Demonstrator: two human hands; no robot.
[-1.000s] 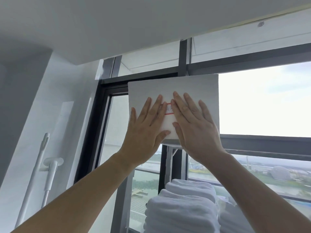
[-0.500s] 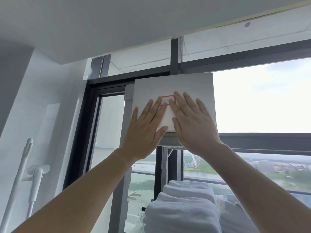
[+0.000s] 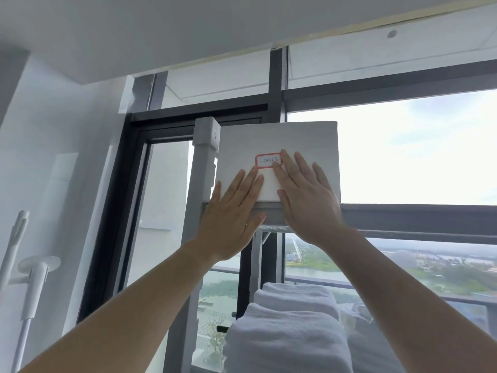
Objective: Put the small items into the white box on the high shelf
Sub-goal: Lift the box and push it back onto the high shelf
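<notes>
White box (image 3: 295, 141) sat on high shelf ledge (image 3: 269, 215), tight beside white post (image 3: 205, 157), on post's right. Left hand (image 3: 231, 216) lay flat, fingers straight, on box front nearest post. Right hand (image 3: 306, 200) also flat, further right of post, fingertip at red-edged label (image 3: 266, 160). Neither hand gripped anything. Small items not visible. Risk, as judged: flat palms gave no hold, so uneven push could jam box against post or tip it off ledge.

White box (image 3: 277, 138) upright on high shelf (image 3: 269, 215), window behind. Left grip (image 3: 231, 219) flat against box lower left, fingers straight. Right grip (image 3: 306, 203) flat against lower right, index fingertip touching red-bordered label (image 3: 268, 160). White post (image 3: 204, 170) just left of box. Folded white towels (image 3: 290, 327) below shelf.
</notes>
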